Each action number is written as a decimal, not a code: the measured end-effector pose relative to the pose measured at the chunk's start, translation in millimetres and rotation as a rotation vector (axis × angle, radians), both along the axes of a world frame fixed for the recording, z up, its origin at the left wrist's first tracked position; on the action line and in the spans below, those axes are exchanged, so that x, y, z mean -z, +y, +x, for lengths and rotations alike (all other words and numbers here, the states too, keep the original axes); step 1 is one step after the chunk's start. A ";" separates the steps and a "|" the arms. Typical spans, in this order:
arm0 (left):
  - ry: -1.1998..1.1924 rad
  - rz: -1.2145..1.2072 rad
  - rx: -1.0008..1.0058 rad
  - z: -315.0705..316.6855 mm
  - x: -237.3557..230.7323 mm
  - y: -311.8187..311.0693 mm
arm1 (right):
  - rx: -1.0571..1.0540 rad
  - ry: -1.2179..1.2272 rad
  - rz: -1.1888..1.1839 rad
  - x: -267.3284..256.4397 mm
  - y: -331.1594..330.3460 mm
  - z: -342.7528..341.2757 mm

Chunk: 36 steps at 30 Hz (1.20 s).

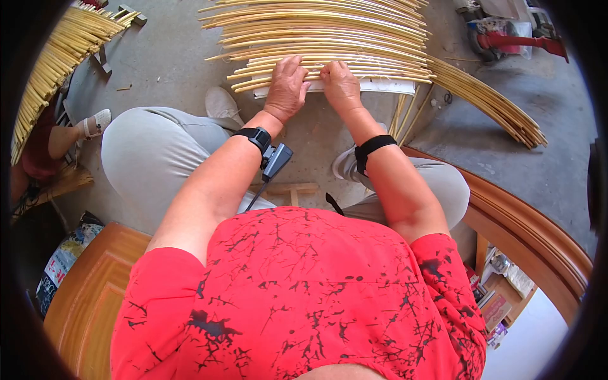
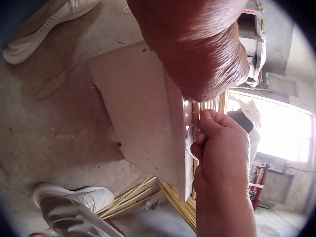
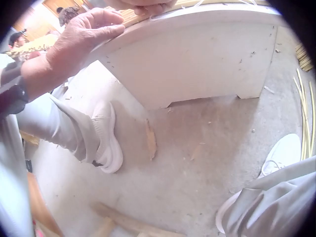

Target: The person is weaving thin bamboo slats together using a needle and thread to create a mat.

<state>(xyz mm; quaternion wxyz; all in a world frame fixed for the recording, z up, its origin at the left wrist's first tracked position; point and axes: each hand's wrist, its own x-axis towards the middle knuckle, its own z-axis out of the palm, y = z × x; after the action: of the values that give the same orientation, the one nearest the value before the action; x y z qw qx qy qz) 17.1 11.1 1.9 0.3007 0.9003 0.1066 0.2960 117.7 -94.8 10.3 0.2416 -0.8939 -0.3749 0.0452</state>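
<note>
Indoors, sticks (image 1: pixel 329 30) atop white stand (image 3: pixel 192 64), grey floor (image 1: pixel 171 63).

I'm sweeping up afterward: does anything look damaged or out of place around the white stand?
Yes, a ragged scrap, apparently wood, lies loose on the floor in front of the white stand, looking like debris. A few loose sticks also lie near a shoe, outside the curved bundle.

Yellow sticks (image 1: pixel 326 35), thin, slightly curved, approx. parallel (some w/ gaps), atop white stand (image 2: pixel 140 113)
</note>
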 end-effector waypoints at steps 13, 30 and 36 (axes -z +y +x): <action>-0.051 -0.008 0.025 0.1 5.7 2.8 | 0.103 0.373 0.102 -11.5 3.2 10.0; -0.009 0.120 0.005 1.0 3.9 2.8 | 0.272 1.292 0.467 -30.8 -3.6 5.7; 0.010 0.141 0.003 3.4 6.2 4.6 | 0.125 1.318 0.516 -57.5 -4.0 10.8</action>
<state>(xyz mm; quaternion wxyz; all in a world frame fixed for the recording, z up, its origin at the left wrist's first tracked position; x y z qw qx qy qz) 20.5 15.7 -4.3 0.2364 0.9209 0.0859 0.2978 128.5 -98.8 67.8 0.6243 -0.6146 -0.0975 0.4722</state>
